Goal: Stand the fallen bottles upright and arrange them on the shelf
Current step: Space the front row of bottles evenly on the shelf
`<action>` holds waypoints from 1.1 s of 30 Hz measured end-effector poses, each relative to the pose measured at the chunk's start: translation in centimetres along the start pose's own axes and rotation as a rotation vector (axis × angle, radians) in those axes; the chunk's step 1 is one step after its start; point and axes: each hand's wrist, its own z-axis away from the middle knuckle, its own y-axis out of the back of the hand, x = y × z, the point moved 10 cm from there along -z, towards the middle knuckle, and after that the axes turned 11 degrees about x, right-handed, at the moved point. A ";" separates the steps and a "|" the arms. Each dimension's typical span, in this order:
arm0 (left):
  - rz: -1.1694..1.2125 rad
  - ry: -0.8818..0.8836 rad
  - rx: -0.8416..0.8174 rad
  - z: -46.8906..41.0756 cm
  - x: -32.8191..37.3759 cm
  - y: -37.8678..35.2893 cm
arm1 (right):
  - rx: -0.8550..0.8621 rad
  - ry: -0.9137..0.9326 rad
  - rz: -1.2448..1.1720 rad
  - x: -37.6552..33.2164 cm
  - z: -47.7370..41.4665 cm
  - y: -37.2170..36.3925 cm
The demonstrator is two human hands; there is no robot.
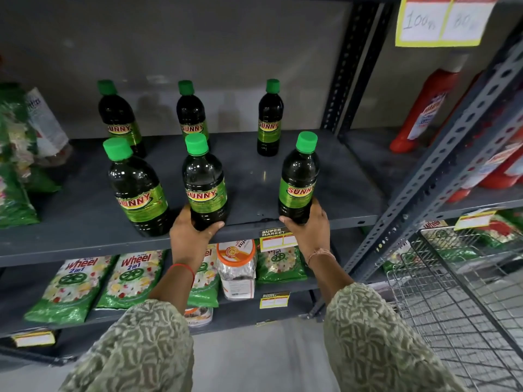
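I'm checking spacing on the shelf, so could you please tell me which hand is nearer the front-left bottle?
Left. The left hand grips the front-middle bottle, right beside the front-left bottle. The right hand holds the front-right bottle, farther away.

Green detergent packets (128, 278) and a clear jar (237, 268) lie below; red bottles (424, 108) and a wire basket (464, 301) stand rightward.
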 end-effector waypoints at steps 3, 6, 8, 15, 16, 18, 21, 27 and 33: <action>0.021 0.010 -0.017 0.5 0.0 0.3 | 0.013 -0.051 -0.074 0.3 0.7 0.5; -0.006 -0.012 0.162 1.8 -0.5 3.7 | 0.246 0.011 -0.078 -0.8 4.1 3.1; -0.097 -0.064 0.349 2.9 -1.0 6.9 | 0.363 0.175 -0.044 -3.7 7.3 3.4; -0.185 0.058 0.385 -0.9 -3.2 10.2 | -0.377 0.048 -0.182 -10.7 6.6 -10.4; -0.197 0.038 0.354 -1.5 -3.2 9.9 | -0.392 0.044 -0.156 -11.0 6.2 -11.2; -0.211 -0.003 0.331 -2.2 -3.3 9.8 | -0.365 0.050 -0.098 -11.1 5.7 -11.9; -0.216 0.000 0.346 -2.7 -4.0 10.5 | -0.338 0.024 -0.069 -10.4 5.7 -12.3; -0.191 0.054 0.363 -5.1 -6.5 13.9 | -0.317 0.057 -0.027 -10.8 6.1 -13.0; -0.145 0.068 0.370 -5.7 -7.5 16.1 | -0.305 0.106 0.005 -11.4 6.5 -13.2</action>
